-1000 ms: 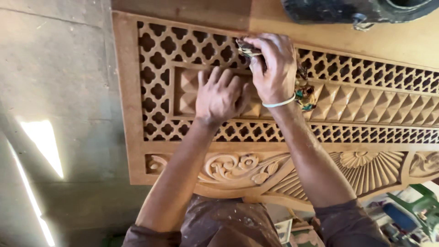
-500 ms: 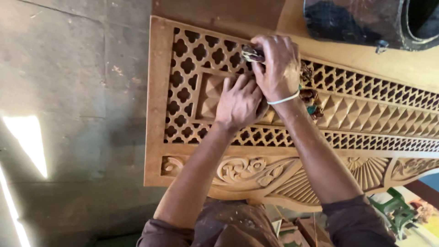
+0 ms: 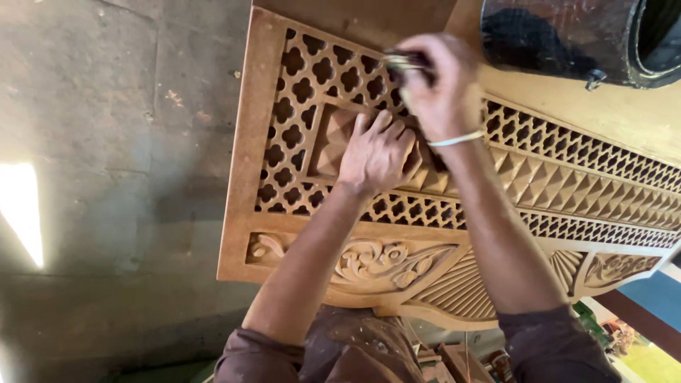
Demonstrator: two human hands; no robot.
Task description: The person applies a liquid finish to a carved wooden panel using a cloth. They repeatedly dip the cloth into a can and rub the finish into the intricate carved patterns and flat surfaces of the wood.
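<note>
Two hands on carved wooden panel [image 3: 454, 213], left hand [image 3: 376, 152] flat and open, right hand [image 3: 440, 85] clamped on small tool [image 3: 403, 62]

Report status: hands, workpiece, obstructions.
Left hand flat on the carved wooden panel, fingers spread. Right hand gripping a small tool at the lattice. Dark container beyond the panel, clear of both.

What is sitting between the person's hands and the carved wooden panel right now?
Nothing visible. The left hand lies flat on the carved wooden panel, over its raised pyramid blocks. The right hand grips a small tool just above the lattice.
</note>
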